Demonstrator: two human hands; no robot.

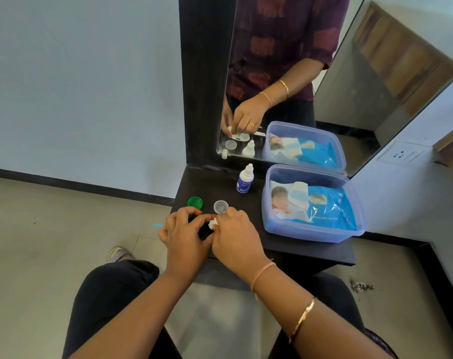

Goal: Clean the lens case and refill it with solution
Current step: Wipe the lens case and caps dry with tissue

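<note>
This looks like a dressing corner in a home: a tall wall mirror (349, 73) above a small dark counter (284, 244), a tiled floor (52, 229), a wall socket (401, 154) and a plastic tub (313, 235) of baby wipes (331, 211).

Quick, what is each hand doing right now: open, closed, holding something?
Left hand: fingers curled, but what it holds is hidden; cannot tell.
Right hand: pinches a white wipe.

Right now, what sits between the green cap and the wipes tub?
In the head view, the clear cap lies between the green cap and the wipes tub, touching neither.
</note>
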